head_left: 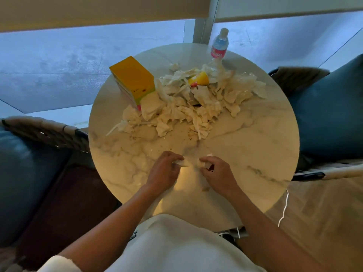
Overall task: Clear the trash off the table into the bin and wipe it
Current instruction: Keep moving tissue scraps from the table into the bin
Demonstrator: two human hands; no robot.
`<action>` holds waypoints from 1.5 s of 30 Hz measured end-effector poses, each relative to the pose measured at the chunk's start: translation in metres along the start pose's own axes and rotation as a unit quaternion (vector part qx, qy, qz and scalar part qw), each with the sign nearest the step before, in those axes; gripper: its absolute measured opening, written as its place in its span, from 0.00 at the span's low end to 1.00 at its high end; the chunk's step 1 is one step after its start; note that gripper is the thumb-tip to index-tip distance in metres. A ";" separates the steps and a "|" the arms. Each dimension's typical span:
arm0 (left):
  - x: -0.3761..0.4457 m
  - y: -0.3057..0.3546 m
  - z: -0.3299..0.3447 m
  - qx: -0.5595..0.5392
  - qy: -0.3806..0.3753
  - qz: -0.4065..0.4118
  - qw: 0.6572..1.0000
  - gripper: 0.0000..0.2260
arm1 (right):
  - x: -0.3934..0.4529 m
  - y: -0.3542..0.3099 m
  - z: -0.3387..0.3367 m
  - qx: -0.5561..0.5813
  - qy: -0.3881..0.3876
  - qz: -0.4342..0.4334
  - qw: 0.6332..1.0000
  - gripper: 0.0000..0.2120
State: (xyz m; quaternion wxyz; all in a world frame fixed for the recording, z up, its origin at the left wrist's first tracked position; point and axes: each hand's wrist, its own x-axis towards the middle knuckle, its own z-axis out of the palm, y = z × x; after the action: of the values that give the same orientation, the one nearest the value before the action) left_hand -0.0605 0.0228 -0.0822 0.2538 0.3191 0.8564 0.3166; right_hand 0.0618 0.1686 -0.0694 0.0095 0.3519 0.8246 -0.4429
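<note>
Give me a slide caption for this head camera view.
Both hands, left and right, pinch small white tissue scraps on round marble table before crumpled tissue pile.

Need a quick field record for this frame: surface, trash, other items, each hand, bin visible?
surface: round marble table
trash: pile of crumpled tissues across the far half, yellow wrapper in it
other items: yellow box far left, water bottle upright at far edge
left hand: pinches a small tissue piece
right hand: pinches a small tissue scrap
bin: not in view
wiping: not yet begun
</note>
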 end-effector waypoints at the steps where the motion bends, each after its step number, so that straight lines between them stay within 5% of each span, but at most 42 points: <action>1: 0.003 -0.001 0.002 0.015 0.001 0.009 1.000 0.14 | -0.009 0.005 -0.003 0.016 0.017 0.010 1.000 0.14; 11: 0.015 0.007 0.018 0.061 0.027 0.029 0.997 0.07 | -0.074 0.059 -0.042 0.115 0.128 0.130 0.976 0.08; 21: -0.036 0.097 0.088 -0.090 -0.093 0.017 0.991 0.07 | -0.140 0.166 -0.090 0.120 0.245 0.232 0.934 0.07; 29: -0.086 0.159 0.186 -0.093 -0.183 0.005 0.979 0.13 | -0.182 0.281 -0.106 0.118 0.192 0.308 0.924 0.13; 32: -0.093 0.171 0.224 -0.069 -0.199 -0.016 0.977 0.15 | -0.189 0.321 -0.109 0.152 0.166 0.337 0.914 0.07; 40: -0.074 0.177 0.321 0.004 -0.226 -0.083 0.971 0.06 | -0.167 0.413 -0.102 0.234 0.092 0.404 0.880 0.11; 45: -0.061 0.161 0.376 0.075 -0.279 -0.139 0.947 0.10 | -0.141 0.464 -0.078 0.280 0.035 0.439 0.853 0.15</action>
State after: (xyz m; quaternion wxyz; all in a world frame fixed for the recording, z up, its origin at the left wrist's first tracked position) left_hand 0.2817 0.2183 -0.2067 0.4995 0.2904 0.8086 0.1110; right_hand 0.4641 0.3121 -0.3120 0.0752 0.6801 0.4251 -0.5926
